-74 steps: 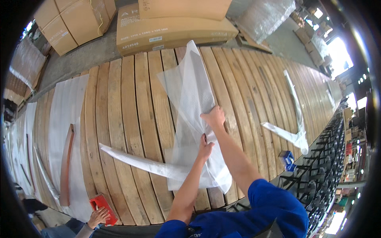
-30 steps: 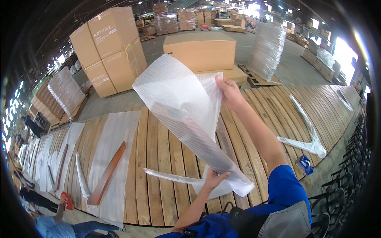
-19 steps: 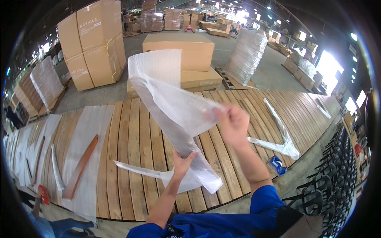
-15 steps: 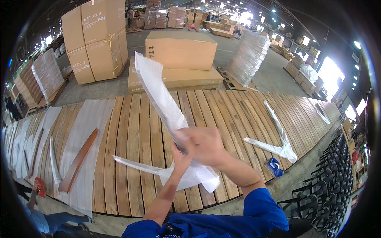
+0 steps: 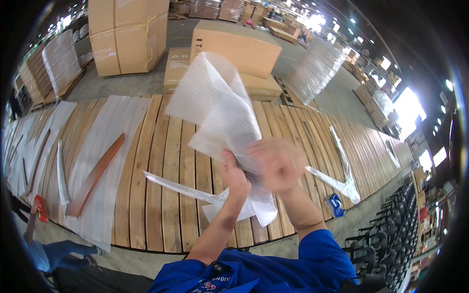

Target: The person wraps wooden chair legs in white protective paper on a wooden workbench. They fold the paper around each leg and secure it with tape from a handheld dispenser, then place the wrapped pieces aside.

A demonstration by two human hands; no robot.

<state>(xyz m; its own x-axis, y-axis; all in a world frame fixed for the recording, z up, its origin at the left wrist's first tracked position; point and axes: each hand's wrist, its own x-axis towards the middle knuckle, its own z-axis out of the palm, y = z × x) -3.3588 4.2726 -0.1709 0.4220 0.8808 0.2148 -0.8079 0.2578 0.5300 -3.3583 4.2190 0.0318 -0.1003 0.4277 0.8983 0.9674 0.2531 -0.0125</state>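
Before me a white packing foam sheet [image 5: 215, 112] stands up from the slatted table, its upper part spread loose and folded over. My left hand [image 5: 236, 178] is closed round its lower part, thumb up. My right hand [image 5: 281, 163] presses against the foam's right side; its fingers are smeared by motion. Below my hands, the foam's lower end [image 5: 264, 210] reaches down to the slats. A slim foam-wrapped arm [image 5: 183, 190] runs out to the left, resting on the table. Whatever the foam in my grip covers is hidden.
On the slatted wooden table [image 5: 161, 215] lie a V-shaped wrapped piece [image 5: 344, 188], a blue tape dispenser [image 5: 335, 205] and a brown wooden part [image 5: 97, 173] on foam. Cartons [image 5: 239, 46] stand beyond. A co-worker's hand [image 5: 35, 207] holds something red at left. Black chair frames [image 5: 386, 229] line the right.
The foam's narrow upper end has spread into a wide loose flap. My right hand has moved right, away from the left hand. The whole view has shifted slightly.
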